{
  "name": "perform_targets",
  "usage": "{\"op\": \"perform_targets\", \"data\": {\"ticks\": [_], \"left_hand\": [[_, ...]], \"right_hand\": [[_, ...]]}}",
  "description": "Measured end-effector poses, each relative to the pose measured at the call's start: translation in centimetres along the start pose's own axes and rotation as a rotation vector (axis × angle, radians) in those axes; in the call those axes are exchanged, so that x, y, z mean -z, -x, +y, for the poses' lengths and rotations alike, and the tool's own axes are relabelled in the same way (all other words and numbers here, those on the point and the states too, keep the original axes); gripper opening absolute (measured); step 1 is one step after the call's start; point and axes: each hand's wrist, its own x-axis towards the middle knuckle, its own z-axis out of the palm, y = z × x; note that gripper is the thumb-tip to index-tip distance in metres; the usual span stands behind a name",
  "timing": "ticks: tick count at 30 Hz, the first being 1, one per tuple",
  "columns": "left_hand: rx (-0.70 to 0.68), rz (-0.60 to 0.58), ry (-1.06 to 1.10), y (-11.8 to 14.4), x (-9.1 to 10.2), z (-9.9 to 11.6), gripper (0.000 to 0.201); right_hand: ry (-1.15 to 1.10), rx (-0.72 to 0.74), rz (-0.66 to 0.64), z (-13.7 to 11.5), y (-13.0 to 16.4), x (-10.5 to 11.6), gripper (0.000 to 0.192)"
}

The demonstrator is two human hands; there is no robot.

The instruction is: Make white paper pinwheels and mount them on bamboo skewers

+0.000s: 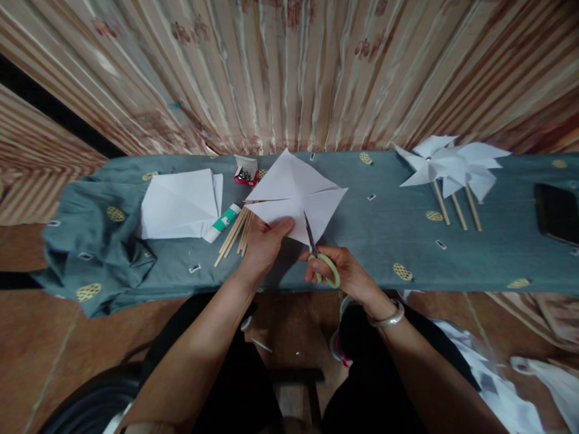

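White paper (294, 193), a creased square with cuts running in from its corners, is held above the near edge of the desk (389, 241), which is draped in grey-green cloth. The left hand (265, 241) pinches the sheet's lower left part, thumb on top; the fingers below are hidden by the paper. The right hand (337, 274) grips the green-handled scissors (319, 253) just right of that hand, its fingers closed through the loops, the blades pointing up into the sheet's lower edge. The blades are thin and dark, and whether they are parted or closed cannot be made out.

Left of the held paper, a bundle of wooden sticks (235, 232) lies partly under the sheet and the left hand, so its upper ends are hidden. Just left of them lies a glue stick (222, 222), its tip tucked under a stack of folded white sheets (181, 205). Behind the paper's left corner sits a small red box (245, 172) of small dark bits, too small to identify. Well to the right of the paper lie finished paper pinwheels (452, 166) on sticks, overlapping so their count is unclear. Further right, a dark flat object (556, 212) is cut off by the frame edge.
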Motion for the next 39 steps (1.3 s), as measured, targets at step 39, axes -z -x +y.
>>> {"op": "perform_targets", "data": {"ticks": [39], "left_hand": [[0.057, 0.005, -0.015, 0.72, -0.37, 0.24, 0.021]], "right_hand": [[-0.06, 0.012, 0.101, 0.67, -0.48, -0.51, 0.05]]}}
